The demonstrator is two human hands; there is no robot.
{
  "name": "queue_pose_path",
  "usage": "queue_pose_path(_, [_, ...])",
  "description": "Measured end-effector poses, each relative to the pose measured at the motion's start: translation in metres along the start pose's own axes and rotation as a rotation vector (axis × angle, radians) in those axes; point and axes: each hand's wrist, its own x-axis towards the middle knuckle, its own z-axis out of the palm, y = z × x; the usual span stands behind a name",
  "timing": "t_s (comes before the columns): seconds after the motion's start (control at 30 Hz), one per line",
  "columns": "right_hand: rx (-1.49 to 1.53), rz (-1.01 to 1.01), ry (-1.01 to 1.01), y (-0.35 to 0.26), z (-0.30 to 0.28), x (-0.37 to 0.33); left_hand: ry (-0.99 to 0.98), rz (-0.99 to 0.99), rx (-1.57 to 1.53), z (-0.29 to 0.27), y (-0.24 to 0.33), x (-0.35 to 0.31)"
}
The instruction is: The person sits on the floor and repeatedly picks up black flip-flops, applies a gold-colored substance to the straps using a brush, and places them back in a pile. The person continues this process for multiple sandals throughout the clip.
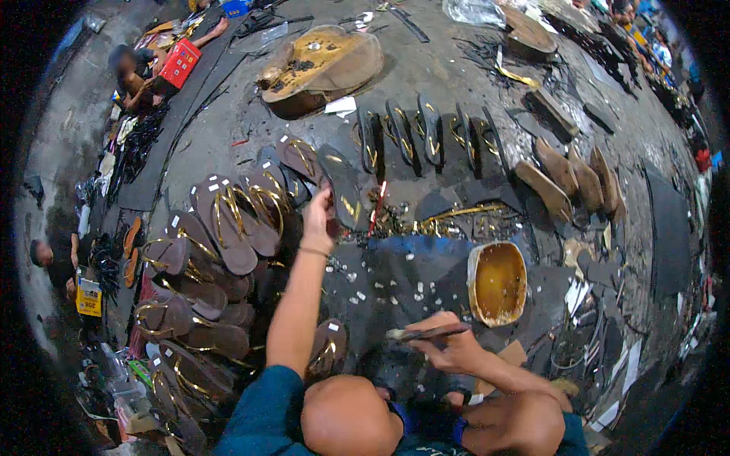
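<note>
My left hand (319, 220) is stretched forward, its fingers closed on a dark flip-flop (337, 178) with gold on its straps, held tilted. In my right hand (454, 348), near my knees, is a brush (432, 332) with a dark handle and a pale tip pointing left. To the right of the brush stands an oval container (473, 283) of amber, glue-like stuff. Brown flip-flops (220, 224) with gold straps and small white tags lie overlapping left of my left arm. Several dark flip-flops (399, 133) stand in a row beyond my left hand.
Several brown foot-shaped forms (544, 190) sit at the right. A thick wooden block (357, 64) lies far ahead. Scraps and gold strips (464, 213) litter the floor. One person with a red box (179, 64) sits far left; another person (57, 254) is at the left rim.
</note>
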Motion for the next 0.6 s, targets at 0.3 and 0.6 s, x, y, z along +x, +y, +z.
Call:
queue_pose_path(0.3, [-0.293, 0.404, 0.397, 0.033, -0.053, -0.035, 0.241, 0.296, 0.465, -0.05, 0.04, 0.221])
queue_pose_path(0.6, [0.261, 0.957, 0.977, 0.109, -0.125, -0.115, 0.635, 0.993, 1.38, -0.07, 0.012, 0.178])
